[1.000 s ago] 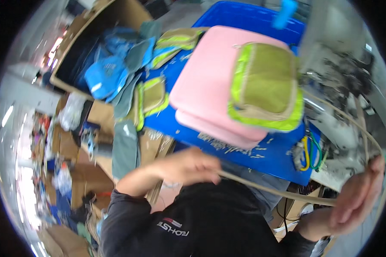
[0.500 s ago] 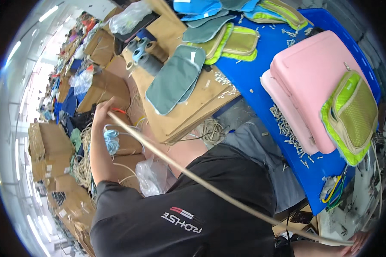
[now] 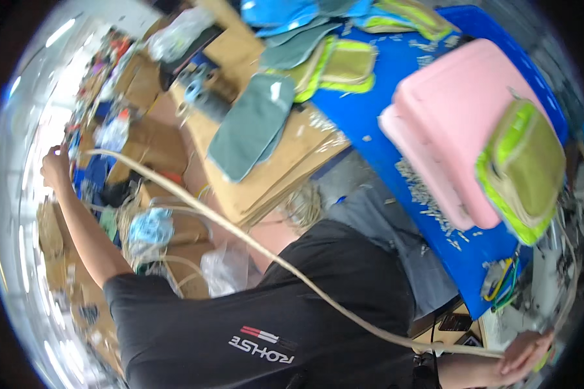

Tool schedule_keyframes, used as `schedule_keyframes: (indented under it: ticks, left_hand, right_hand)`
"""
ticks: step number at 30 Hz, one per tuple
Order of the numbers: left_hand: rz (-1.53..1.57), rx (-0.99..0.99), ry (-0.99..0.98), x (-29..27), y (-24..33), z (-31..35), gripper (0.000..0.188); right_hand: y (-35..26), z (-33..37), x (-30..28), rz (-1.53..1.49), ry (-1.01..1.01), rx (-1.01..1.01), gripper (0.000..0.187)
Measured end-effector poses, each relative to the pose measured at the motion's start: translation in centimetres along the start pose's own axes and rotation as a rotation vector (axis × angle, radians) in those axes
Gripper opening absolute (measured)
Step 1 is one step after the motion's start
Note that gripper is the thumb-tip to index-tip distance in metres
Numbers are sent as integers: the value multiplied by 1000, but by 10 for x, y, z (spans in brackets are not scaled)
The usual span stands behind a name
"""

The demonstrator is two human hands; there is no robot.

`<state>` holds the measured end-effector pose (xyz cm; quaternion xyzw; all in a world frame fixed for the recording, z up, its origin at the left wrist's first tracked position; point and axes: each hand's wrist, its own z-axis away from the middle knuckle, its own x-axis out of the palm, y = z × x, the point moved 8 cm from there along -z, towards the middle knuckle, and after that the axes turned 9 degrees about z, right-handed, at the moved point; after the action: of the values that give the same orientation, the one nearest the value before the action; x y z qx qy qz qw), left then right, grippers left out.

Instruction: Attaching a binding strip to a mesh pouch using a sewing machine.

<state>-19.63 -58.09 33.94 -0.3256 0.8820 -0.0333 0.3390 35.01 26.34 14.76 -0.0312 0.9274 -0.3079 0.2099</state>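
Note:
A long beige cord (image 3: 263, 251) runs slantwise across my body. Its far left end hangs in the air, a little apart from my left hand (image 3: 54, 167), which is stretched out to the far left; motion blurs its fingers. At the lower right, my right hand (image 3: 525, 353) is closed around the other stretch of the cord, and a yellow-green bit shows beside it, too blurred to name. Above that hand, a green and tan mesh-front pouch (image 3: 532, 165) leans on a pink plastic case (image 3: 457, 104) on the blue tabletop (image 3: 363, 120).
Small pale pieces (image 3: 425, 191) lie scattered along the pink case. Yellow-and-green-handled snips (image 3: 503, 285) rest near the table's corner. Grey-green fabric panels (image 3: 250, 129) and thread spools (image 3: 207, 91) lie on cardboard. Cartons (image 3: 152, 139), a light-blue cord bundle (image 3: 151, 227) and a plastic bag (image 3: 224, 269) are leftward.
My left hand has swung outward to the left and come apart from the cord's end. The cord sags more. My right hand has shifted slightly up and left.

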Motion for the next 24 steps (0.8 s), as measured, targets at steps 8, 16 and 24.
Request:
schedule_keyframes:
  ticks: [8,16,24]
  left_hand:
    - [1832,1208,-18,-321,418,254,44]
    - [2246,1780,155,-492,502,426,32]
    - [2408,1623,-48,-489,514,422,24]
  right_hand:
    - [-99,52,131,-691,-263,645,16]
    - [-135,46,164,-618,-559,528,15]
    - [-30,17,171,-498,-67,825,13]
